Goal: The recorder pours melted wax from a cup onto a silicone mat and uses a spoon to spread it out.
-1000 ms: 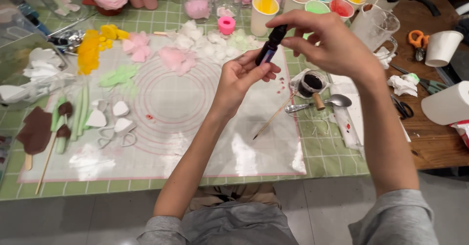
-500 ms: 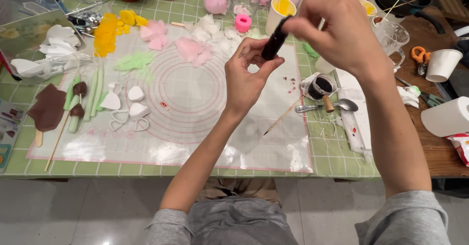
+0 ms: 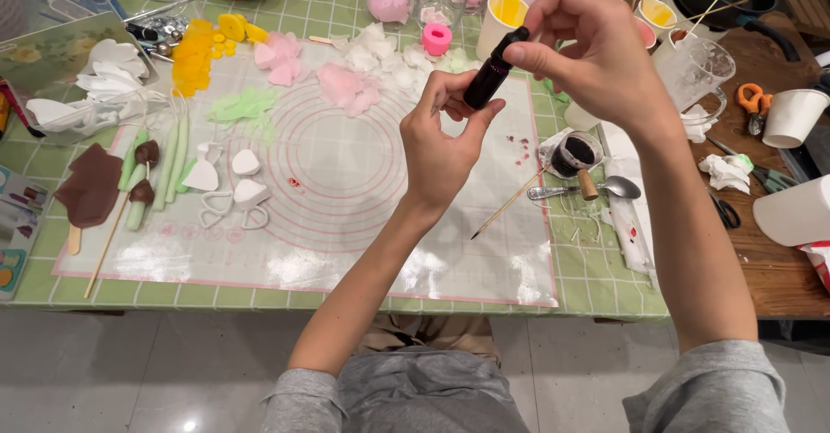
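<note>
Both hands are holding a small dark bottle (image 3: 487, 80) tilted above the bench (image 3: 605, 286): the left hand (image 3: 445, 143) is clamping its body for steadiness, while the right hand (image 3: 588, 48) is pinching its cap, clear of the translucent mat (image 3: 363, 191) and white petal cut-outs (image 3: 229, 178) below.
</note>
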